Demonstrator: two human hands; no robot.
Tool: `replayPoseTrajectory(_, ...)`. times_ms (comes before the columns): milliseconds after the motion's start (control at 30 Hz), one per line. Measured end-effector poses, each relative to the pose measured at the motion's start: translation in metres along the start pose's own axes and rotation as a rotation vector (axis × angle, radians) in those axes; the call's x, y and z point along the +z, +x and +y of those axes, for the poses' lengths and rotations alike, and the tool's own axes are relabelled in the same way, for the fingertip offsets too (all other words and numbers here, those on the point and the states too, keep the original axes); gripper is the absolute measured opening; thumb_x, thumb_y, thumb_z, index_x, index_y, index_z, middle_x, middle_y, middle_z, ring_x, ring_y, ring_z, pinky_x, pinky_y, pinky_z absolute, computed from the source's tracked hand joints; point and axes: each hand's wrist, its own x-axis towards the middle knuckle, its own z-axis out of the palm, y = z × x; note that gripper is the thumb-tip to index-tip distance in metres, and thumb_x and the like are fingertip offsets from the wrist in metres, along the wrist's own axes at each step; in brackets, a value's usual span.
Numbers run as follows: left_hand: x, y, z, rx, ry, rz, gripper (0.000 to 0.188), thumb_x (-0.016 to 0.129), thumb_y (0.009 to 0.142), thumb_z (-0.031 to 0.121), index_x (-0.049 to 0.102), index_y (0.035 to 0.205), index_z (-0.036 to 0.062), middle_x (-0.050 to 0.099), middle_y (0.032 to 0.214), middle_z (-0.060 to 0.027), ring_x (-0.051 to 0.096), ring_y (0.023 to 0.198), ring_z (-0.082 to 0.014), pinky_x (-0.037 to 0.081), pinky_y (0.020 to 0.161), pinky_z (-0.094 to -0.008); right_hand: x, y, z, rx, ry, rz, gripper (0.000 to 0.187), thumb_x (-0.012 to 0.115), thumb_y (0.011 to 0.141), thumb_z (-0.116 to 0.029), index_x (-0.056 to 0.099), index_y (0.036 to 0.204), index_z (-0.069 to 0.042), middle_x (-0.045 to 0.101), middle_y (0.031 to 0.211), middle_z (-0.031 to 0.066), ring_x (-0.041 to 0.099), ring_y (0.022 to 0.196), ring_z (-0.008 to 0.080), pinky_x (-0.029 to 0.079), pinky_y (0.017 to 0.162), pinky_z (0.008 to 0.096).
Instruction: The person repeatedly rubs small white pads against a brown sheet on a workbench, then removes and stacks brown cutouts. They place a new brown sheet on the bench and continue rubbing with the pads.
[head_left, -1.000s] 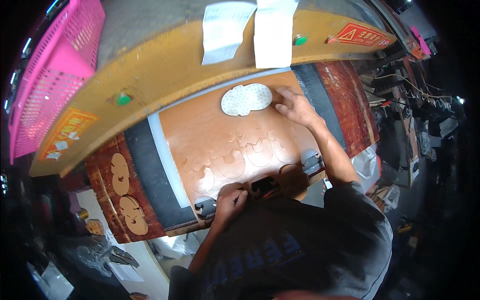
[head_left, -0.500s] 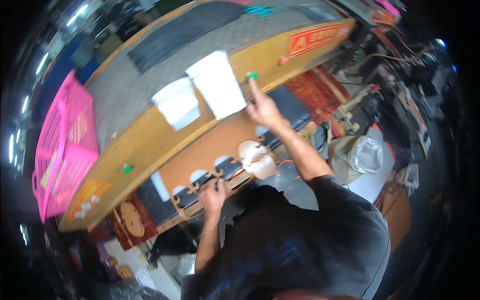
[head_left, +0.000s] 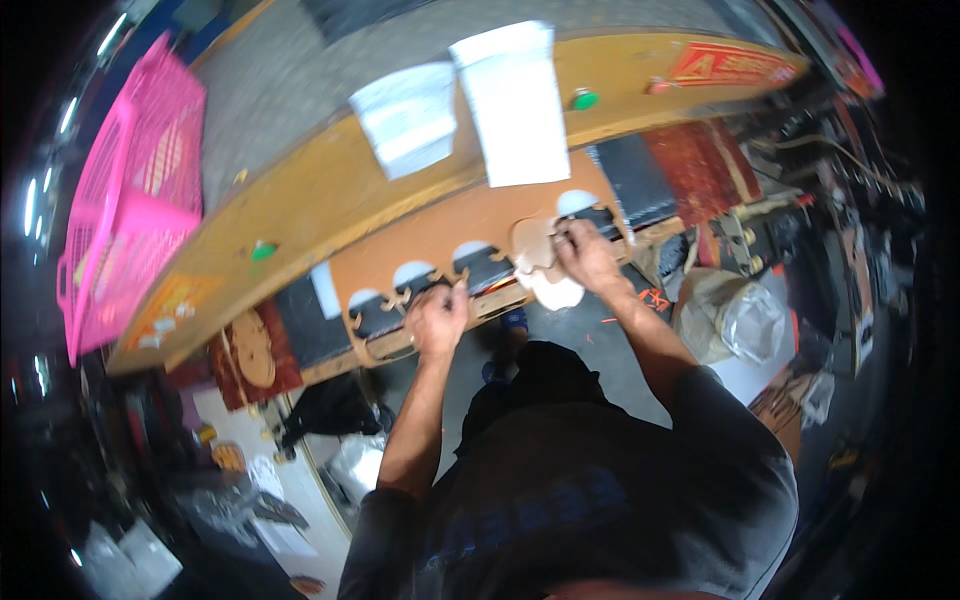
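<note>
A long yellow machine bed (head_left: 300, 215) curves across the upper frame, with a pink basket (head_left: 120, 220) at the upper left and two white sheets (head_left: 510, 100) lying on top. Below it at centre, an orange leather sheet (head_left: 450, 235) with scalloped cut-outs lies flat. The left hand (head_left: 437, 320) has its fingers curled on the sheet's near edge. The right hand (head_left: 585, 255) pinches pale cut pieces (head_left: 535, 250) at the sheet's right end, the pieces just left of its fingers.
</note>
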Motion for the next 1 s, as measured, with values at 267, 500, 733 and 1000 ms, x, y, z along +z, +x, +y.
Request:
replayPoseTrajectory(267, -0.003, -0.005, -0.004, -0.005, -0.060, -0.065, 0.035, 0.075, 0.089, 0.036, 0.064, 0.068, 0.0108, 0.068, 0.071, -0.0089, 0.067, 0.071, -0.0325, 0.053, 0.066, -0.0473, -0.032, 0.030, -0.038, -0.009, -0.185, -0.030, 0.019, 0.073, 0.094, -0.019, 0.079, 0.105, -0.004, 0.075, 0.107, 0.0152, 0.069, 0.108, 0.0371, 0.054, 0.098, 0.0457)
replayPoseTrajectory(500, -0.028, -0.014, 0.010, -0.052, -0.003, -0.327, 0.023, 0.073, 0.093, 0.031, 0.075, 0.092, 0.0078, 0.075, 0.086, -0.0120, 0.073, 0.081, -0.0345, 0.059, 0.077, -0.0462, 0.002, 0.137, -0.050, -0.058, -0.214, -0.296, 0.052, 0.072, 0.096, -0.021, 0.062, 0.142, -0.001, 0.057, 0.148, 0.0243, 0.054, 0.138, 0.0426, 0.045, 0.117, 0.0447)
replayPoseTrajectory(733, -0.044, -0.022, -0.032, 0.058, -0.370, 0.007, 0.016, 0.074, 0.091, 0.016, 0.067, 0.082, 0.0050, 0.069, 0.079, -0.0129, 0.068, 0.073, -0.0345, 0.056, 0.066, -0.0450, 0.025, 0.176, -0.088, -0.302, -0.532, -0.585, 0.087, 0.081, 0.083, -0.017, 0.045, 0.161, -0.011, 0.033, 0.169, 0.0220, 0.030, 0.156, 0.0420, 0.030, 0.130, 0.0455)
replayPoseTrajectory(1000, -0.045, -0.055, -0.081, 0.044, -0.399, -0.018, 0.010, 0.075, 0.085, 0.007, 0.068, 0.078, 0.0044, 0.068, 0.072, -0.0113, 0.069, 0.064, -0.0289, 0.057, 0.062, -0.0402, 0.070, 0.182, -0.104, -0.278, -0.421, -0.837, 0.092, 0.084, 0.077, -0.011, 0.048, 0.161, -0.025, 0.038, 0.167, 0.0156, 0.032, 0.156, 0.0401, 0.037, 0.129, 0.0434)
